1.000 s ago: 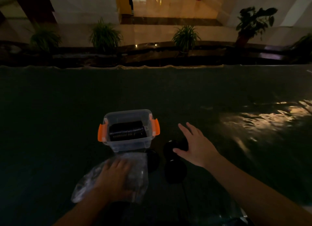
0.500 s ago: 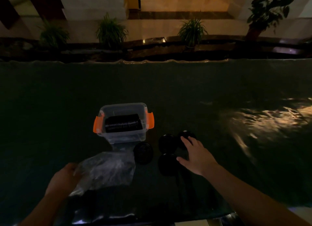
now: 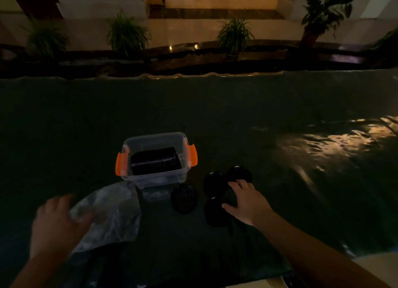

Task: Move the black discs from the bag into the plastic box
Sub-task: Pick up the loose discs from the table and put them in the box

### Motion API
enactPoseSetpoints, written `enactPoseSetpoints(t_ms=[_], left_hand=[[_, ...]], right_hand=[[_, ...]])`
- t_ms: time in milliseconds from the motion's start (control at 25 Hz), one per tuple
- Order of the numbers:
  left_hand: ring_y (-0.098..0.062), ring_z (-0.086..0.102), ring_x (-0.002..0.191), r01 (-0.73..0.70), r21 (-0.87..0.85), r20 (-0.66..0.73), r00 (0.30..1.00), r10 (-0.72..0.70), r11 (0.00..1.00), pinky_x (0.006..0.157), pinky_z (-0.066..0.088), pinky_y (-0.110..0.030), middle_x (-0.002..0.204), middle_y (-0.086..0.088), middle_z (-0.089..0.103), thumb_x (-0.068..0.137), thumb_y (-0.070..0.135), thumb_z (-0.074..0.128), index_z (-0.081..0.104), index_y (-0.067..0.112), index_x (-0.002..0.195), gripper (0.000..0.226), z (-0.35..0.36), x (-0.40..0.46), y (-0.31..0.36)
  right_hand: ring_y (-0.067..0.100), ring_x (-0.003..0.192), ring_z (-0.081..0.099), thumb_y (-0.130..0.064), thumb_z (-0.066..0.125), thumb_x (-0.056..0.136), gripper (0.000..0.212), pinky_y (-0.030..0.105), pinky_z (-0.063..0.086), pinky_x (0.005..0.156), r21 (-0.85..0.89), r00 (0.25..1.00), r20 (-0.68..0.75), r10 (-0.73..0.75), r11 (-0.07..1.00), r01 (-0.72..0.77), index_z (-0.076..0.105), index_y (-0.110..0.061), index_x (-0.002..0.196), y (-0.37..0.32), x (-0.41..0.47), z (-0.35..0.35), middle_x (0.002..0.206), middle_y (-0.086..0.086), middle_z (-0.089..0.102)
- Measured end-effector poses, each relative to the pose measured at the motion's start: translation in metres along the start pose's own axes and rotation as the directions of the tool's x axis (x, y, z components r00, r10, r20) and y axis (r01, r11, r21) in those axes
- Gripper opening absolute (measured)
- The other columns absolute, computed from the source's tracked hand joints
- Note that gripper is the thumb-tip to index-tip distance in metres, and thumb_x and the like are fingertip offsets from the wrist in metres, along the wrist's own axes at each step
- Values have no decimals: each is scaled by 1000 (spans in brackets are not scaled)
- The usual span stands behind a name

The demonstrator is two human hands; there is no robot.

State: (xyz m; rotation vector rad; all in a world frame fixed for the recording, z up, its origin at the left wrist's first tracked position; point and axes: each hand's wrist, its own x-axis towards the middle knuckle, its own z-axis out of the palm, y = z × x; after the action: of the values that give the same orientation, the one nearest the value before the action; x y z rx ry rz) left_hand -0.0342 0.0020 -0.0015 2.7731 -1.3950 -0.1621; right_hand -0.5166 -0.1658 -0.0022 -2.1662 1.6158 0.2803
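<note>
I see a dark desk (image 3: pixel 215 115) with a clear box (image 3: pixel 156 181) on it. The box has orange clips (image 3: pixel 193 155) on its sides and no lid on top. A row of black discs (image 3: pixel 155 160) stands on edge inside the box. Four more discs lie flat on the desk just right of the box: one (image 3: pixel 184 198) near the box's front corner, one (image 3: pixel 214 183) past it, one (image 3: pixel 239 173) farther back, and one (image 3: pixel 215 212) closest to me. My right hand (image 3: pixel 247 203) rests over this bunch with its fingers (image 3: pixel 235 183) spread open, tips touching the discs, gripping nothing. My left hand (image 3: pixel 56 223) is on the near left part of the crumpled bag (image 3: pixel 116 212), which lies flat just in front of the box. That hand is blurry, so I cannot tell if it grips the bag. Green plants (image 3: pixel 127 32) stand far behind the desk.
</note>
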Motion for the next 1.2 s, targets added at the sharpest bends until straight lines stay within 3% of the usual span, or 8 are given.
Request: enactPoseSetpoints(t_ms=[120, 280, 440, 560, 800, 920, 1080, 1200], left_hand=[[-26, 59, 105, -287, -183, 0, 957, 292, 940, 85, 51, -45, 116, -7, 64, 74, 52, 81, 60, 26, 120, 56, -12, -33, 96], [-15, 54, 114, -540, -219, 81, 820, 566, 813, 93, 47, -32, 125, 4, 58, 76, 68, 66, 55, 32, 129, 65, 7, -56, 200], [-27, 39, 136, -546, -91, 290, 785, 547, 833, 109, 42, -46, 151, -4, 38, 75, 69, 64, 30, 28, 150, 93, 48, -55, 246], [-33, 31, 143, -507, -59, 346, 798, 494, 860, 109, 40, -52, 162, -7, 22, 78, 63, 67, 17, 30, 155, 98, 70, -51, 261], [-33, 35, 137, -476, 47, 313, 842, 439, 878, 106, 44, -51, 152, -11, 34, 83, 60, 65, 42, 31, 142, 69, 76, -37, 276], [-33, 33, 135, -474, 92, 344, 840, 419, 876, 106, 40, -52, 146, -10, 38, 73, 69, 68, 46, 33, 136, 76, 71, -36, 281], [-28, 40, 129, -500, -127, 300, 804, 514, 856, 104, 43, -45, 139, -6, 40, 59, 73, 76, 40, 33, 130, 89, 61, -37, 300], [-29, 40, 131, -557, -227, 262, 755, 601, 799, 105, 41, -46, 142, -6, 36, 55, 73, 78, 31, 33, 137, 102, 55, -32, 335]], right_hand=[[28, 142, 40, -77, 68, 75, 104, 45, 49, 107, 11, 999, 34, 22, 1000, -23, 26, -29, 157, -16, -5, 17, 157, 3, 37], [32, 141, 40, -76, 74, 68, 118, 50, 49, 106, 38, 994, 97, 59, 997, -63, 18, -27, 159, -29, -8, 38, 155, 7, 37], [32, 138, 42, -60, 77, 79, 103, 50, 49, 105, 84, 994, 94, 47, 995, -55, 20, -24, 157, -33, -5, 47, 151, 9, 42], [32, 137, 41, -54, 78, 78, 101, 49, 48, 106, 127, 995, 89, 36, 991, -48, 22, -23, 157, -30, -3, 50, 151, 9, 41], [30, 136, 42, -57, 76, 75, 97, 47, 49, 103, 208, 998, 55, 34, 977, -45, 26, -27, 153, -10, -9, 56, 149, 5, 42], [28, 133, 44, -60, 73, 72, 94, 46, 50, 100, 233, 998, 19, 60, 970, -62, 28, -31, 150, 6, -14, 57, 147, 3, 44], [27, 133, 45, -65, 69, 70, 92, 45, 51, 100, 247, 993, -8, 119, 962, -113, 27, -34, 147, 27, -17, 56, 147, 1, 44], [27, 134, 45, -66, 68, 71, 93, 46, 51, 102, 262, 987, -12, 157, 954, -149, 28, -33, 148, 43, -20, 54, 148, 1, 45]])
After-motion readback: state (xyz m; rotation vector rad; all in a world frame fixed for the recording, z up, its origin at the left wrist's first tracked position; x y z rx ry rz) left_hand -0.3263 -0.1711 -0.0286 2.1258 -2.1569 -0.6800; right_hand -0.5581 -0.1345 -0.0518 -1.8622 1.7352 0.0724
